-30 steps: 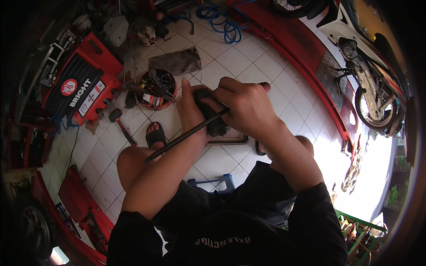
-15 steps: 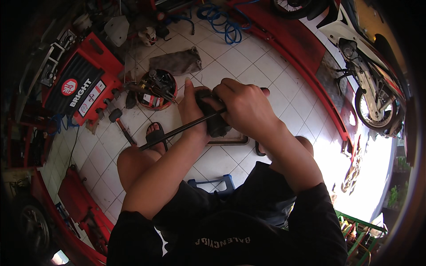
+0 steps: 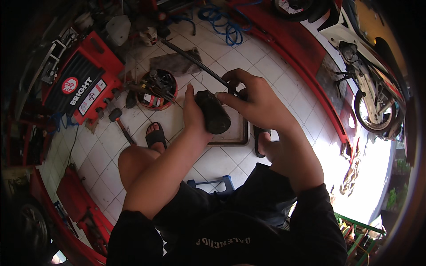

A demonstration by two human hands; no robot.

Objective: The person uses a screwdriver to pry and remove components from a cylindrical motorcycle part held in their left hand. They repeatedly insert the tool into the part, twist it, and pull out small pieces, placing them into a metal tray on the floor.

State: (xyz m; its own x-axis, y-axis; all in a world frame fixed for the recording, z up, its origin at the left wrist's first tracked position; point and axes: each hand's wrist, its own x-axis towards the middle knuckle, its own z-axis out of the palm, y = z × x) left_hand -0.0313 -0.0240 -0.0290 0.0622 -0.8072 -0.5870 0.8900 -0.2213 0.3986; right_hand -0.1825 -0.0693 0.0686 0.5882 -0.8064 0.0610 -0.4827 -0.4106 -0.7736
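A black cylindrical part point(image 3: 214, 116), rounded at its near end, lies in my left hand point(image 3: 194, 108). My left fingers wrap behind it, mostly hidden, while the thumb points up along its side. Just right of its far end, my right hand point(image 3: 255, 97) is closed around one end of a long dark rod-shaped tool point(image 3: 195, 61). From there the tool slants away to the far left, apart from the part's body. A shallow tray point(image 3: 243, 138) sits on the floor beneath my hands.
A round tub point(image 3: 174, 81) of tools and a grey cloth point(image 3: 171, 63) lie beyond my left hand. Nearer left is a hammer point(image 3: 123, 126). A red machine point(image 3: 84, 80) stands far left, a blue hose point(image 3: 222, 26) lies at the back, and a motorcycle point(image 3: 370, 88) is at right.
The rod-shaped tool has swung from pointing near left across the part to pointing far left. My right hand has shifted right, off the part, uncovering more of it.
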